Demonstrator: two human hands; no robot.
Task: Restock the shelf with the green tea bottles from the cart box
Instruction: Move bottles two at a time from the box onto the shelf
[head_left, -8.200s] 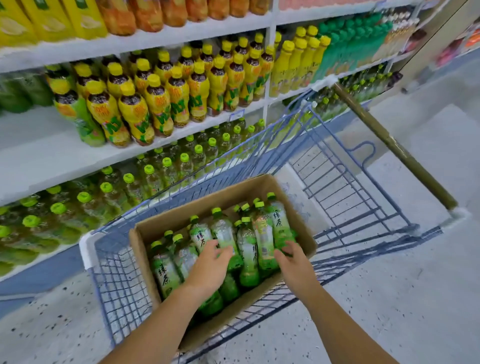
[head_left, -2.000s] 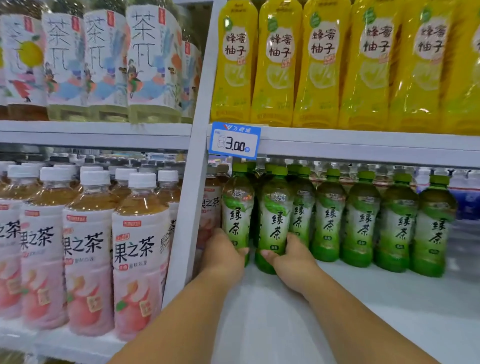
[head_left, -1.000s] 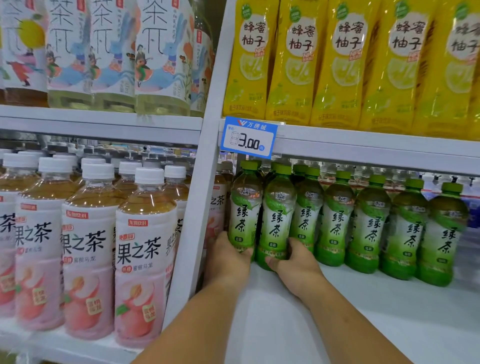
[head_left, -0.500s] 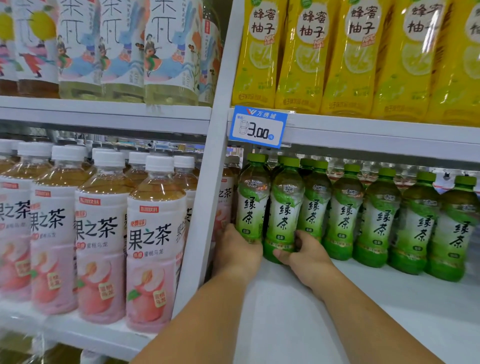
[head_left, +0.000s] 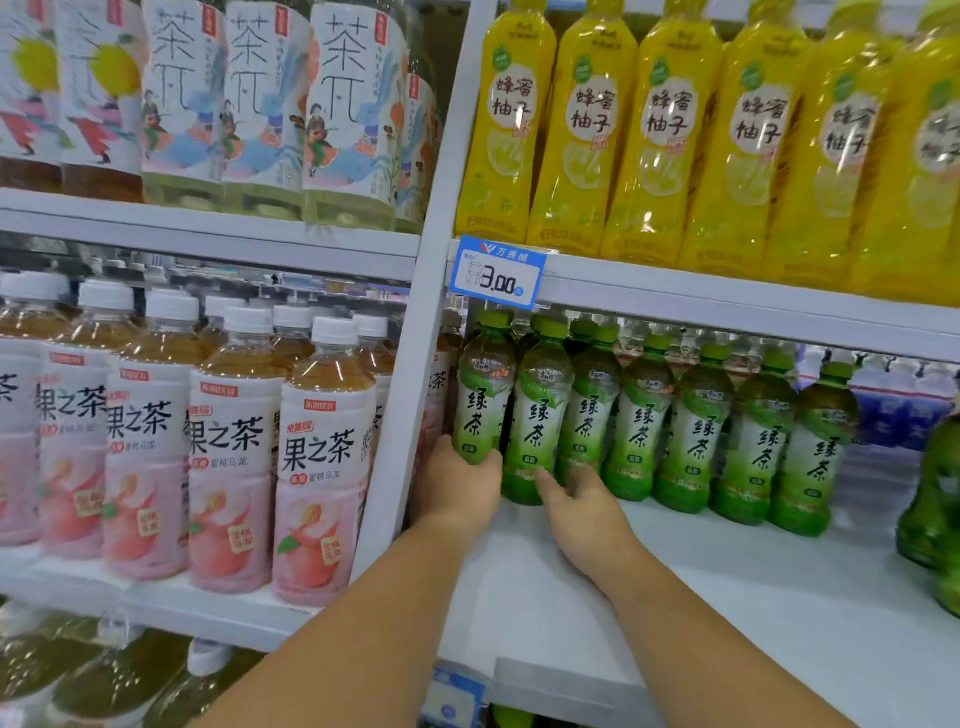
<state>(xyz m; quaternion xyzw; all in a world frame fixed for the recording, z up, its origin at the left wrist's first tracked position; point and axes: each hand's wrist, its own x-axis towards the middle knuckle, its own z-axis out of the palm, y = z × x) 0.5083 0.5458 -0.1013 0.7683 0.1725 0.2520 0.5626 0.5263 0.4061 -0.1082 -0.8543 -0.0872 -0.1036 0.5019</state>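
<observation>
A row of green tea bottles (head_left: 691, 431) with green caps stands upright at the back of the white shelf (head_left: 727, 597). My left hand (head_left: 457, 491) grips the base of the leftmost green tea bottle (head_left: 483, 395), right beside the white upright post (head_left: 415, 364). My right hand (head_left: 576, 501) holds the base of the second green tea bottle (head_left: 540, 410), thumb on its front and fingers reaching between it and the third bottle. Both bottles stand on the shelf. The cart and its box are out of view.
Yellow bottles (head_left: 576, 130) fill the shelf above, over a blue 3.00 price tag (head_left: 496, 273). Peach tea bottles (head_left: 322, 457) with white caps stand left of the post. Darker green bottles (head_left: 935, 499) sit at the right edge. The shelf's front half is bare white surface.
Both hands stay on the same two bottles. My right hand has slid a little lower and to the right on its bottle. The view has shifted slightly.
</observation>
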